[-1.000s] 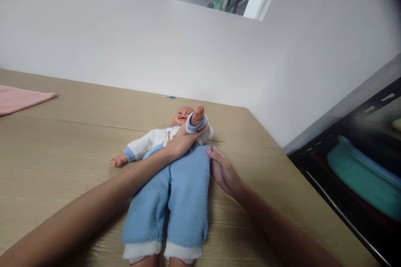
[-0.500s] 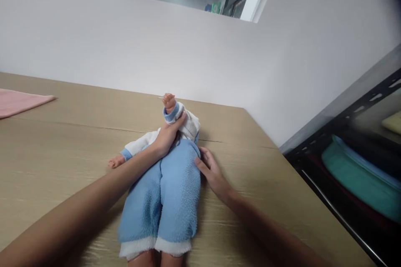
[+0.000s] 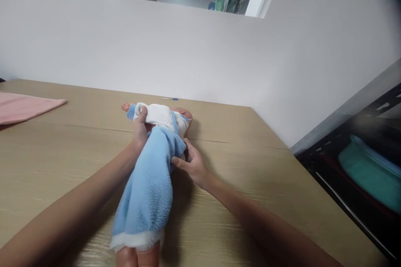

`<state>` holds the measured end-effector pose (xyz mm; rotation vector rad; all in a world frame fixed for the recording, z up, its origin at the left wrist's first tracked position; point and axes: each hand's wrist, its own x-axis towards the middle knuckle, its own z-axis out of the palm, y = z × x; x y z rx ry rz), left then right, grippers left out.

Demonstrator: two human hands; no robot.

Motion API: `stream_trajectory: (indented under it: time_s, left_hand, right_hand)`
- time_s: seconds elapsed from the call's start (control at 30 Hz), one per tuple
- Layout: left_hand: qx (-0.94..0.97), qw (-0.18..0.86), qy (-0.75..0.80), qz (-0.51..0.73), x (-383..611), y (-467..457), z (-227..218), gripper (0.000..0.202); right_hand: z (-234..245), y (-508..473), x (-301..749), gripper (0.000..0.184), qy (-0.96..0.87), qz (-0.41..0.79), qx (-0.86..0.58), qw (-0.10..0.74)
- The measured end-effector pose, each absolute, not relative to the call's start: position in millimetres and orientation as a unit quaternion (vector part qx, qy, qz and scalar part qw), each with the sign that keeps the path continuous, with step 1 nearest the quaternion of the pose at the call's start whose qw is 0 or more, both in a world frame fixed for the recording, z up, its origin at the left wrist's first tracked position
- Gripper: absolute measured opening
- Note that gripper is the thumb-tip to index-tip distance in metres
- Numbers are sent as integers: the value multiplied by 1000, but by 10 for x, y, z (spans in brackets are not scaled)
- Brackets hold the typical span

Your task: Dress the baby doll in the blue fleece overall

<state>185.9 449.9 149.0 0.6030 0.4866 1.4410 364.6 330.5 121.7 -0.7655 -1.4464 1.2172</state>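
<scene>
A baby doll in a white top with blue trim and fluffy blue trousers lies turned onto its side on the table, its bare lower legs toward me. My left hand is closed round the doll's sleeved arm and front, thumb on the white sleeve; its other fingers are hidden. At the doll's back, my right hand grips the waist of the blue trousers, thumb on top and fingers partly behind the cloth. The doll's head points away from me and is partly covered by its shoulder.
A pink cloth lies on the wooden table at the left. Near the far edge is a thin pen-like thing with a blue end. A white wall stands behind. At the right, a dark rack holds folded green cloth.
The doll has rolled from its back onto its side, its raised arm swinging over to the left. My left hand has moved left with that arm, and my right hand has closed on the trousers' waist.
</scene>
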Motion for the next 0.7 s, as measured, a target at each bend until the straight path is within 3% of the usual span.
stream_trajectory:
  time_s: [0.2, 0.3, 0.5, 0.63, 0.7]
  left_hand:
    - [266, 647, 237, 674, 1562, 4737, 1373, 53]
    - [253, 666, 233, 661, 1515, 4752, 1385, 51]
    - [229, 679, 236, 657, 1495, 4740, 1416, 52]
    - [230, 685, 234, 651, 1497, 4716, 1428, 50]
    - [239, 687, 223, 649, 1506, 4690, 1451, 50]
  right_hand:
    - [1293, 3360, 3419, 48, -616, 475, -322, 540]
    - [1267, 3369, 3389, 47, -576, 520, -332, 536]
    - [1133, 3336, 3462, 53, -594, 599, -300, 445]
    - [1070, 3308, 3440, 45, -606, 470, -371, 524]
    - [1072, 3341, 3406, 46, -583, 475, -368, 547]
